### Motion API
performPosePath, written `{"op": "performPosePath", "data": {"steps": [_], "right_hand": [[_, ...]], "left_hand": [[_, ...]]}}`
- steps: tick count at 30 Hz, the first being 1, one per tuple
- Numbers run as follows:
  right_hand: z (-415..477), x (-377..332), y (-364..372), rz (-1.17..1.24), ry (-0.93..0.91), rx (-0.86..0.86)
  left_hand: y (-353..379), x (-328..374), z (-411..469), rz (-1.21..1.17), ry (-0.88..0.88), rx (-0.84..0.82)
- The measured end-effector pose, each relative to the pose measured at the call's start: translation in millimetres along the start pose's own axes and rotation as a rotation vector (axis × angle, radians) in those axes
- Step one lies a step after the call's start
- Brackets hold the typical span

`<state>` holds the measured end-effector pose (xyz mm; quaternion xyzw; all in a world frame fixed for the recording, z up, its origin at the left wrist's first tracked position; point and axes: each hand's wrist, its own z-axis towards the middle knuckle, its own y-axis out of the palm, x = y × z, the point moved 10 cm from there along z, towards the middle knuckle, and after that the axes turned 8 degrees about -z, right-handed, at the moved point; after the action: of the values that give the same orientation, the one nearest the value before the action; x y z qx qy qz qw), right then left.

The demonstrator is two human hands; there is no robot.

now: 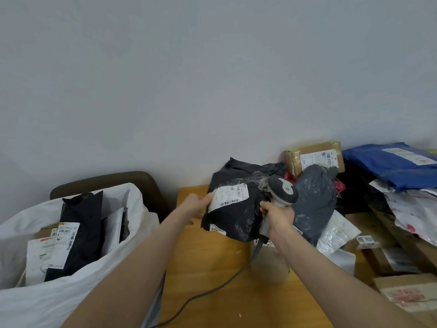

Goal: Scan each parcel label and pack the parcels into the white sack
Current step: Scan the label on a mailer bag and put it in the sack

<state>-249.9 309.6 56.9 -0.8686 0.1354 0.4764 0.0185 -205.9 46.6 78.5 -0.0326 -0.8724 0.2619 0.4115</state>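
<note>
Scanning step in hand. The left hand point(197, 204) pinches the left edge of a black parcel point(236, 209), raised above the wooden table's point(212, 268) far edge, its label point(230, 196) facing up. The right hand point(277, 215), fingers wrapped around the scanner point(281, 192) grip, aims at the label. Judged next: confirm the read, then carry the parcel left into the white sack point(59, 297), already part-filled.

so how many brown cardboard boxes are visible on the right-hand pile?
3 clear ones: a taped brown cardboard box at the back by the wall, one low on the right, one at the bottom-right corner. Mailers overlap the pile, so more may be hidden.
</note>
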Motion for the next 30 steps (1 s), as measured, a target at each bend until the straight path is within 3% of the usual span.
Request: {"op": "performPosePath", "data": {"steps": [4,10,15,19,23,30], "right_hand": [[0,-1,4,-0.011,-0.031,-0.026],[7,-2,1,-0.187,-0.099,-0.048],[0,6,-10,-0.341,-0.144,-0.057],[-29,13,7,-0.374,-0.13,-0.242],[-68,17,21,-0.431,-0.13,-0.352],[-98,21,28,-0.452,-0.078,-0.389]], "left_hand": [[41,-34,-8,-0.254,-0.226,-0.203],[43,-29,1,-0.643,-0.164,-0.102],[12,-1,11,-0.58,0.034,0.009],[2,8,17,-0.569,0.149,0.042],[-8,6,20,-0.58,0.204,0.13],[-19,-6,24,-0.599,0.231,0.273]]}}
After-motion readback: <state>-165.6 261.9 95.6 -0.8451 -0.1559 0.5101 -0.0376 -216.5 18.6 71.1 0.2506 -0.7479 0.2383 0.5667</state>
